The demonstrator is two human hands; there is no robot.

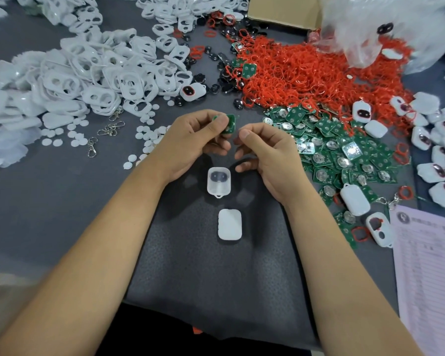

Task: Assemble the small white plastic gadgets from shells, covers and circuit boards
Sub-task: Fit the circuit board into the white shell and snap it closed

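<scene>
My left hand [195, 140] pinches a small green circuit board [230, 123] between thumb and fingers, held above the table. My right hand [265, 155] hovers just to the right of the board with its fingers loosely curled and nothing visible in it. Below the hands, a white shell [218, 181] lies open side up on the dark mat with a dark insert inside it. A plain white cover [229, 224] lies flat on the mat just below the shell.
White front frames [93, 73] are piled at the left, with white discs and metal clasps [111, 129] near them. A heap of red rings [306, 73] and green boards [332, 150] lies at the right. Finished gadgets [437, 150] and a paper sheet [429, 278] sit at the far right.
</scene>
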